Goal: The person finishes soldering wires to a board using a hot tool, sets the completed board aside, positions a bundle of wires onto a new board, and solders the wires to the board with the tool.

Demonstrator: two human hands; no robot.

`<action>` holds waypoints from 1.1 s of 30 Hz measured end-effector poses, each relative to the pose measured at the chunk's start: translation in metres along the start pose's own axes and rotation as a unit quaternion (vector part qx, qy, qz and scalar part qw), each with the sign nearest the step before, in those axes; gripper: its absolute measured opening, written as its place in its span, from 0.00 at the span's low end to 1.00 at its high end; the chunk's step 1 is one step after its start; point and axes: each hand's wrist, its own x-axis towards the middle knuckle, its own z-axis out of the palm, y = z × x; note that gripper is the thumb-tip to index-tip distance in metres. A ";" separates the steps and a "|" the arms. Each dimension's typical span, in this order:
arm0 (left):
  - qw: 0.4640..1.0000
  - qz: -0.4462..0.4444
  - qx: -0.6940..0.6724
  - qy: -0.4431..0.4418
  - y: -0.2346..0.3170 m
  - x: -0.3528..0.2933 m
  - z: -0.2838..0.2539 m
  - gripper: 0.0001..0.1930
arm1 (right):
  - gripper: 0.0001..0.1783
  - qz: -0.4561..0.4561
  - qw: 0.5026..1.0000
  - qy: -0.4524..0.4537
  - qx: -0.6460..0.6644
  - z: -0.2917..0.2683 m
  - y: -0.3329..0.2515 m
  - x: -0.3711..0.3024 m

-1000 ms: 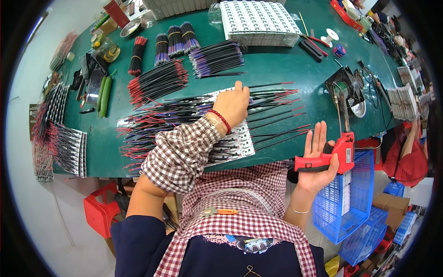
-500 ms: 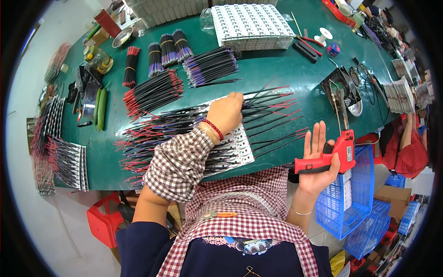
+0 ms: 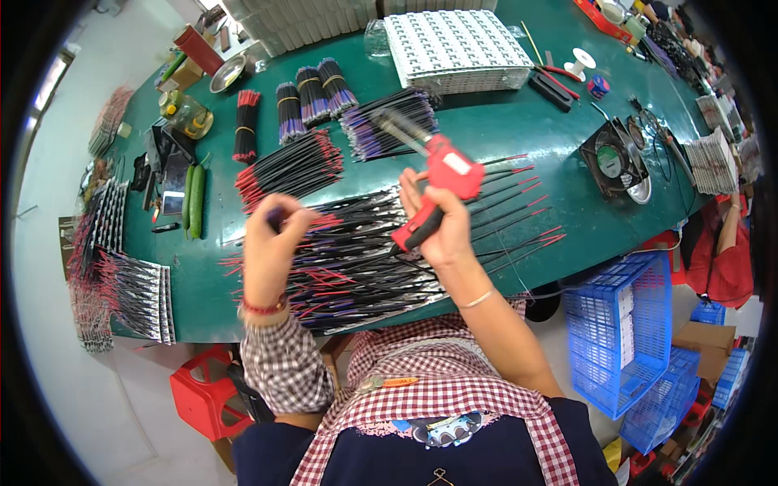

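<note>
My right hand (image 3: 450,235) holds a red soldering gun (image 3: 454,170) with a black grip, its metal tip pointing up and away over the wire bundles. Below it lies a white circuit board sheet (image 3: 387,212), mostly covered by rows of black wires (image 3: 356,271) with red and purple ends. My left hand (image 3: 271,243) is raised above the left part of these wires, thumb and fingers pinched together. Something small and dark purple shows between its fingertips; I cannot make out what it is.
Beyond the boards lie loose red-tipped wires (image 3: 292,168), purple-tipped wires (image 3: 381,125) and several tied bundles. Stacked white boards (image 3: 458,49) stand at the back. Cucumbers (image 3: 194,201) lie left, a fan (image 3: 609,158) stands right. Blue crates (image 3: 616,332) sit below the table's right edge.
My left hand has left the boards and moved left, fingers now pinched. My right hand has swung the soldering gun from the right side to above the wires. The view has shifted slightly.
</note>
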 end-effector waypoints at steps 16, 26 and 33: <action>0.904 0.156 0.361 -0.166 -0.070 0.091 0.111 0.13 | 0.15 -0.101 0.993 0.029 -0.045 -0.017 -0.091 -0.064; 0.935 0.126 0.295 -0.153 -0.045 0.086 0.100 0.13 | 0.16 -0.069 0.922 0.111 -0.364 0.000 -0.098 -0.110; 0.921 0.146 0.317 -0.174 -0.053 0.085 0.114 0.09 | 0.08 -0.055 0.873 0.128 -0.468 0.006 -0.081 -0.098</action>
